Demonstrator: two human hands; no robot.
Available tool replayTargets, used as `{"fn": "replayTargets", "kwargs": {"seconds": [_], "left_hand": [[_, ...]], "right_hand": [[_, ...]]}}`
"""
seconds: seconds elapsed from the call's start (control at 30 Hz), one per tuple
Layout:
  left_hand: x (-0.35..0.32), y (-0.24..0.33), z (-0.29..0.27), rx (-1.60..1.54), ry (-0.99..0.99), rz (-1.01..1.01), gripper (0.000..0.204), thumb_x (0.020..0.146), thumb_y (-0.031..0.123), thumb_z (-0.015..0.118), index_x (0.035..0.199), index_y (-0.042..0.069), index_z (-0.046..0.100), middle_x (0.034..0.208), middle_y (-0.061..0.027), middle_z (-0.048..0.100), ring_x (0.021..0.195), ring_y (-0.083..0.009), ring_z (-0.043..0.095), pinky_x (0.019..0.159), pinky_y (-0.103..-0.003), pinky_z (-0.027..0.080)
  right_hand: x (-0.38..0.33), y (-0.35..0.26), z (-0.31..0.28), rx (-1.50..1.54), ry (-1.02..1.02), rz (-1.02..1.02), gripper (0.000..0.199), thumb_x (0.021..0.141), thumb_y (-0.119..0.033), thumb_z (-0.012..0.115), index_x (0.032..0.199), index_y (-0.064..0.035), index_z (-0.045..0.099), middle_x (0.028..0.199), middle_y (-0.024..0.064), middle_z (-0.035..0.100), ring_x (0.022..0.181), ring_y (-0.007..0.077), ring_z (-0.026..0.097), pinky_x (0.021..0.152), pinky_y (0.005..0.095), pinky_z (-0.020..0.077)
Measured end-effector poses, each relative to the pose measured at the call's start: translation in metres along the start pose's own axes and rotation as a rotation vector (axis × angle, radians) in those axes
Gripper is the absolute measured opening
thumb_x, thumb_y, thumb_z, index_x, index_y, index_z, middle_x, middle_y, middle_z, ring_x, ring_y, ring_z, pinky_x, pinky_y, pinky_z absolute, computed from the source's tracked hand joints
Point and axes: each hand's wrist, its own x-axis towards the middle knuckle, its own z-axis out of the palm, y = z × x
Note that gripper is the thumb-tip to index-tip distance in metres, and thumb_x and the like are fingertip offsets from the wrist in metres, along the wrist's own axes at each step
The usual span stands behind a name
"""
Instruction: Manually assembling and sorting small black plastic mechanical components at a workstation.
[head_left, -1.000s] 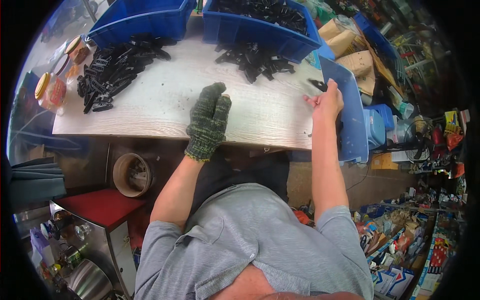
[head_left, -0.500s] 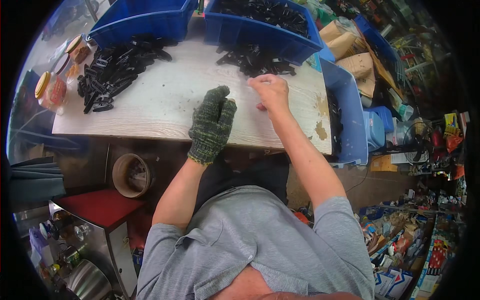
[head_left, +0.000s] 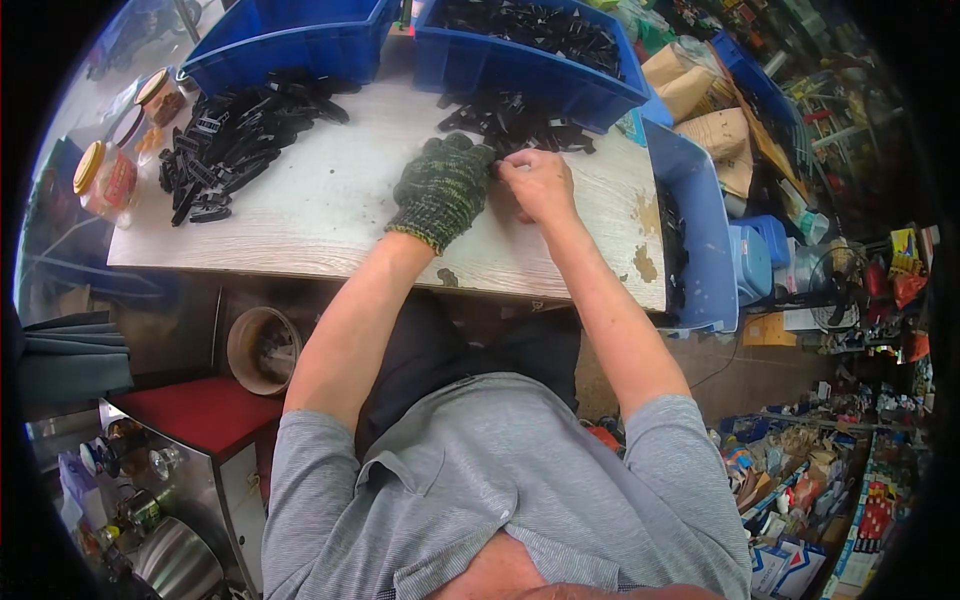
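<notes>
My left hand (head_left: 440, 190) wears a dark green knitted glove. Its fingers are curled in, and what they hold, if anything, is hidden. Right beside it, my bare right hand (head_left: 542, 187) is closed in a pinch. A small dark piece (head_left: 497, 170) shows at its fingertips, in the narrow gap between the two hands; its kind is too small to tell. Just beyond my hands lies a small heap of black plastic parts (head_left: 515, 122). A larger heap of long, narrow black plastic parts (head_left: 235, 135) spreads over the left of the table (head_left: 300, 215).
Two blue bins stand at the back; the right bin (head_left: 530, 70) holds many black parts, while the left bin (head_left: 290, 55) shows bare inner walls. Lidded jars (head_left: 105, 180) line the left edge. A lighter blue tub (head_left: 700, 230) adjoins the right edge. Below sits a bucket (head_left: 265, 350).
My left hand has moved forward and to the right, up close to my right hand. My right hand has stayed nearly in place, and a dark piece now shows at its fingertips.
</notes>
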Motion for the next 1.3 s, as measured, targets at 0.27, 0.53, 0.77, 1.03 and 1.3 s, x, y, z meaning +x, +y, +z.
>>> {"fn": "replayTargets", "kwargs": {"seconds": [0.27,0.53,0.77,1.03,1.3], "left_hand": [[-0.010,-0.005,0.011,-0.080,0.166,0.139,0.026,0.086,0.017,0.057,0.111,0.014,0.065,0.099,-0.0118,0.066,0.091,-0.0316,0.062,0.079,-0.045,0.051],[-0.018,-0.008,0.005,-0.128,0.186,0.179,0.023,0.087,0.019,0.058,0.108,0.014,0.066,0.099,-0.0142,0.068,0.095,-0.0334,0.064,0.080,-0.046,0.053],[-0.026,0.002,-0.025,-0.440,-0.010,0.037,0.029,0.090,0.021,0.059,0.118,0.010,0.063,0.102,-0.0159,0.068,0.096,-0.0330,0.065,0.082,-0.044,0.052],[-0.022,-0.014,0.019,-0.609,0.290,0.130,0.030,0.094,0.018,0.059,0.120,0.002,0.060,0.105,-0.0174,0.067,0.087,-0.0312,0.067,0.078,-0.040,0.053],[-0.034,-0.021,0.002,-1.032,0.031,-0.138,0.029,0.098,0.022,0.058,0.117,0.001,0.063,0.109,-0.0151,0.067,0.079,-0.0308,0.067,0.078,-0.041,0.054]], "right_hand": [[0.013,0.018,0.003,-0.130,-0.015,-0.099,0.027,0.084,-0.034,0.066,0.091,-0.0099,0.076,0.072,0.0148,0.070,0.054,0.0271,0.068,0.055,0.0361,0.0553],[0.008,0.012,0.003,0.149,-0.176,0.068,0.023,0.088,-0.028,0.063,0.088,-0.0066,0.073,0.063,0.0080,0.061,0.045,0.0185,0.057,0.038,0.0326,0.0484],[-0.010,0.004,-0.006,0.488,-0.251,0.130,0.025,0.094,-0.028,0.059,0.091,-0.0054,0.069,0.052,0.0006,0.046,0.038,0.0119,0.044,0.037,0.0295,0.0441],[-0.024,-0.004,0.000,0.570,-0.274,0.042,0.026,0.097,-0.031,0.059,0.093,-0.0065,0.068,0.048,-0.0029,0.042,0.037,0.0092,0.040,0.036,0.0270,0.0385],[-0.038,-0.011,0.013,0.645,-0.320,0.008,0.026,0.098,-0.032,0.058,0.086,-0.0085,0.062,0.048,-0.0025,0.041,0.037,0.0091,0.038,0.037,0.0267,0.0391]]}}
